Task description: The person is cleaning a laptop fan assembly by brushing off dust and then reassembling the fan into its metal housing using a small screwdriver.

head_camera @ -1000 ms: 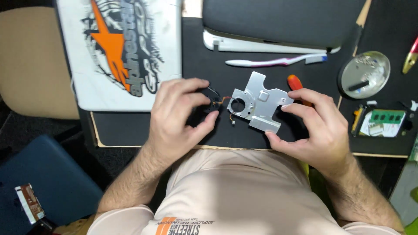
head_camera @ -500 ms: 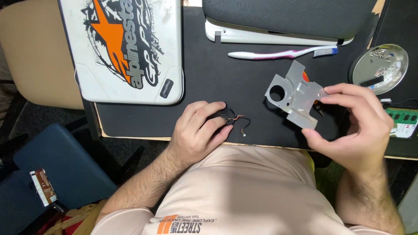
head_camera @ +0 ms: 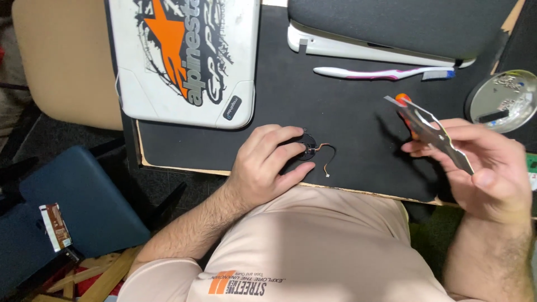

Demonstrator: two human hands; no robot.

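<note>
Left hand [head_camera: 263, 168]: fingers curled over a small black fan [head_camera: 306, 150] on the black mat [head_camera: 347, 117], near its front edge.
Fan: likely light and fragile; thin wires [head_camera: 327, 159] trail off; best held by its rim.
Right hand [head_camera: 485, 168]: fingers closed, pinching a thin metal plate [head_camera: 428, 131] by its edges, raised above the mat.
Plate: looks stiff, light, maybe sharp-edged.

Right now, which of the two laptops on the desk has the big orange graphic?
The white laptop at upper left, closed flat; the other laptop is dark-topped and plain.

My left hand [head_camera: 265, 165] covers a small black fan [head_camera: 305, 148] on the black mat [head_camera: 347, 117]; my right hand [head_camera: 486, 168] grips a metal bracket [head_camera: 433, 133].
</note>
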